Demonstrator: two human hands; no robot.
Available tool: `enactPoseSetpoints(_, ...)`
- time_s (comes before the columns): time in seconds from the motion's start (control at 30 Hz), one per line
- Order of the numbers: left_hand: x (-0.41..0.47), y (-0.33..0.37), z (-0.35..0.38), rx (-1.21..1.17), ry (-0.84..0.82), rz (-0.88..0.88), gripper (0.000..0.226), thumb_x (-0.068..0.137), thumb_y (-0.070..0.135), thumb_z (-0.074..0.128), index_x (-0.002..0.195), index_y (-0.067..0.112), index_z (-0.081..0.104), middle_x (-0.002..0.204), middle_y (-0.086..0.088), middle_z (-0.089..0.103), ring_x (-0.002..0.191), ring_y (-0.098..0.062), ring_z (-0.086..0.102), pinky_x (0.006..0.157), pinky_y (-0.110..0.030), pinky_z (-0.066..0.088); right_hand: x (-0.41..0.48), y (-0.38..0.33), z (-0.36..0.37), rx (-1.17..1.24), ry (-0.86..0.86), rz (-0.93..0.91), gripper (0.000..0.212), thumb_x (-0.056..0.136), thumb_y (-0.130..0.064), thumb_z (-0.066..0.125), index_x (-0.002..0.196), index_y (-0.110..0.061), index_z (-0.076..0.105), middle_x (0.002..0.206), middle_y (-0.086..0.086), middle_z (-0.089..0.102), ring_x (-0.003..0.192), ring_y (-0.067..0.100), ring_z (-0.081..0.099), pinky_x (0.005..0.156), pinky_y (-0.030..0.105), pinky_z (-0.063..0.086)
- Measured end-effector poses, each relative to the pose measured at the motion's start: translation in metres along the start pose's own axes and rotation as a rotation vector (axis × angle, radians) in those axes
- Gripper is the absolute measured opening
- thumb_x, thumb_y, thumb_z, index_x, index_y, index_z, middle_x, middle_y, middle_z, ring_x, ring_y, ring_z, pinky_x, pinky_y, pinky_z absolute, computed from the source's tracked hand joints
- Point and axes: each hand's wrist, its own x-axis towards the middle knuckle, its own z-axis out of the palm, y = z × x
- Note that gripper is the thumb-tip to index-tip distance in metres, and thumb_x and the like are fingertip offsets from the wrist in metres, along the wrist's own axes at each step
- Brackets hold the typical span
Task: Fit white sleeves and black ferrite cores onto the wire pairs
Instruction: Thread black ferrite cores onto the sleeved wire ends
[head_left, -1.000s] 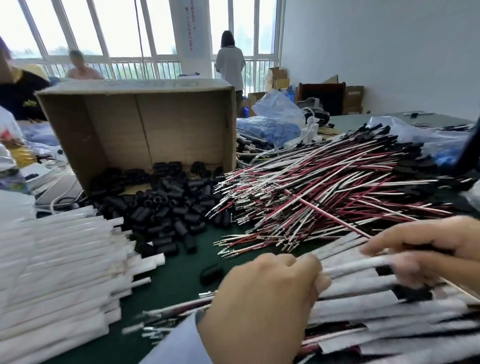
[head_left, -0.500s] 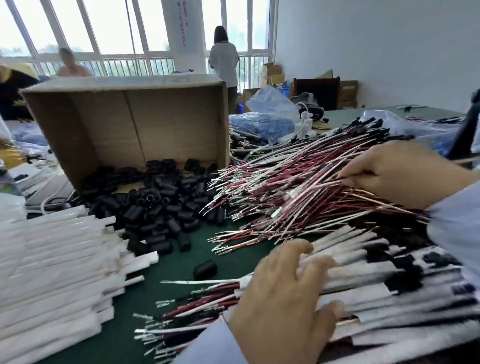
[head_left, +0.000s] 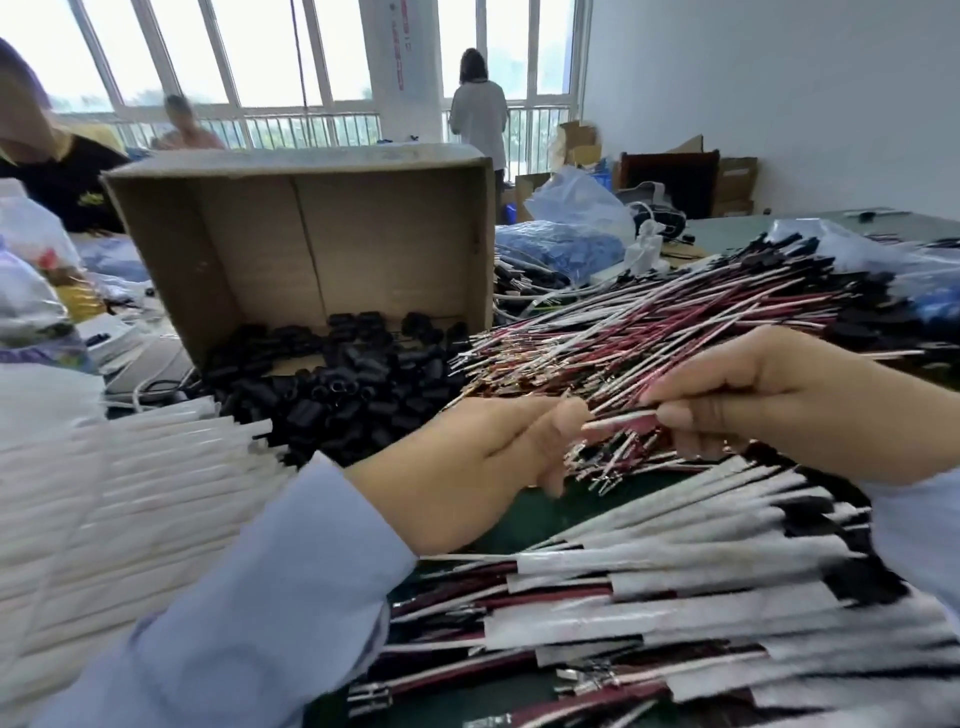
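Now the right hand pinches a thin red-and-white wire pair clear, left hand risen to its tip, grip unclear, so sleeving next.

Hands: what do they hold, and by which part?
Right hand pinches a wire pair near its terminal end. Left hand touches the tip; whether it grips cannot be told.
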Motion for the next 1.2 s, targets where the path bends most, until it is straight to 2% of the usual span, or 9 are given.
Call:
enactPoseSetpoints(0.1, -0.012, -0.005, -0.013, 0.011, 0.023, -0.021, 0.048, 0.090, 0.063, 0.032, 0.091, 0.028, 0.065, 0.060, 0.016, 0.053, 0.058, -0.001, 0.048, 0.063, -0.019, 0.041, 0.004, 0.003, 0.010, -0.250, -0.008, 0.023, 0.011, 0.088, -0.021, 0.063, 0.088, -0.018, 0.074, 0.076, 0.002, 0.069, 0.066, 0.011, 0.061, 0.068, 0.031, 0.053)
enactPoseSetpoints(0.2, -0.028, -0.008, -0.004, 0.203, -0.050, 0.039, 0.030, 0.097, 0.044, 0.040, 0.076, 0.026, 0.052, 0.064, 0.010, 0.048, 0.061, -0.005, 0.044, 0.063, -0.030, 0.041, 0.003, -0.012, 0.044, -0.301, -0.100, -0.167, 0.017, 0.092, -0.028, 0.056, 0.102, -0.029, 0.070, 0.080, -0.021, 0.064, 0.076, 0.001, 0.059, 0.068, 0.013, 0.045)
enactPoseSetpoints(0.4, -0.126, -0.049, -0.028, 0.373, 0.284, -0.057, 0.036, 0.093, 0.063, 0.031, 0.094, 0.040, 0.059, 0.075, 0.023, 0.058, 0.063, 0.005, 0.056, 0.053, -0.004, 0.040, -0.005, -0.020, 0.063, -0.643, -0.160, -0.032, 0.069, 0.073, -0.084, 0.015, 0.098, -0.034, 0.056, 0.073, -0.014, 0.056, 0.070, 0.001, 0.050, 0.063, 0.020, 0.041)
enactPoseSetpoints(0.5, -0.188, -0.075, -0.043, 0.493, 0.326, -0.277, 0.036, 0.081, 0.075, 0.041, 0.096, 0.048, 0.059, 0.088, 0.024, 0.057, 0.066, 0.009, 0.057, 0.054, -0.007, 0.043, -0.005, -0.018, 0.060, -0.770, -0.088, 0.069, 0.069, 0.074, -0.078, 0.005, 0.084, -0.027, 0.050, 0.065, -0.010, 0.051, 0.063, 0.003, 0.047, 0.058, 0.021, 0.037)
enactPoseSetpoints(0.63, -0.211, -0.092, -0.042, 0.503, 0.227, -0.370, 0.031, 0.077, 0.076, 0.047, 0.098, 0.055, 0.057, 0.094, 0.027, 0.051, 0.077, 0.015, 0.054, 0.063, -0.003, 0.041, 0.010, -0.013, 0.070, -0.931, 0.025, 0.064, 0.032, 0.100, -0.047, 0.027, 0.104, -0.031, 0.055, 0.089, -0.014, 0.059, 0.090, 0.010, 0.059, 0.071, 0.024, 0.045)
enactPoseSetpoints(0.73, -0.199, -0.087, -0.040, 0.546, 0.272, -0.383, 0.026, 0.075, 0.071, 0.046, 0.095, 0.055, 0.052, 0.094, 0.031, 0.049, 0.074, 0.018, 0.052, 0.056, -0.004, 0.042, 0.013, -0.009, 0.078, -0.645, 0.067, 0.011, 0.030, 0.100, -0.035, 0.039, 0.125, -0.032, 0.055, 0.096, -0.022, 0.063, 0.087, -0.003, 0.058, 0.074, 0.013, 0.044)
enactPoseSetpoints(0.83, -0.191, -0.084, -0.037, 0.577, 0.394, -0.328, 0.018, 0.067, 0.054, 0.063, 0.083, 0.051, 0.055, 0.091, 0.023, 0.046, 0.070, 0.007, 0.052, 0.058, -0.004, 0.040, 0.010, -0.012, 0.078, -0.251, 0.085, -0.064, 0.033, 0.088, -0.049, 0.048, 0.112, -0.035, 0.067, 0.063, -0.024, 0.061, 0.059, -0.006, 0.055, 0.058, 0.005, 0.039)
enactPoseSetpoints(0.9, -0.188, -0.084, -0.039, 0.595, 0.434, -0.296, 0.016, 0.069, 0.054, 0.061, 0.077, 0.040, 0.062, 0.087, 0.020, 0.048, 0.072, -0.001, 0.051, 0.066, -0.004, 0.037, 0.008, -0.009, 0.075, -0.133, 0.144, -0.129, 0.029, 0.086, -0.048, 0.050, 0.103, -0.036, 0.070, 0.069, -0.028, 0.066, 0.061, -0.008, 0.060, 0.058, 0.003, 0.042)
enactPoseSetpoints(1.2, -0.189, -0.092, -0.052, 0.352, 0.528, -0.282, 0.047, 0.091, 0.063, 0.036, 0.111, 0.025, 0.056, 0.083, 0.010, 0.065, 0.069, -0.005, 0.064, 0.055, -0.024, 0.050, 0.007, -0.010, 0.062, -0.160, 0.358, -0.160, 0.033, 0.081, -0.040, 0.056, 0.102, -0.022, 0.073, 0.069, -0.021, 0.066, 0.073, 0.001, 0.063, 0.066, 0.008, 0.045)
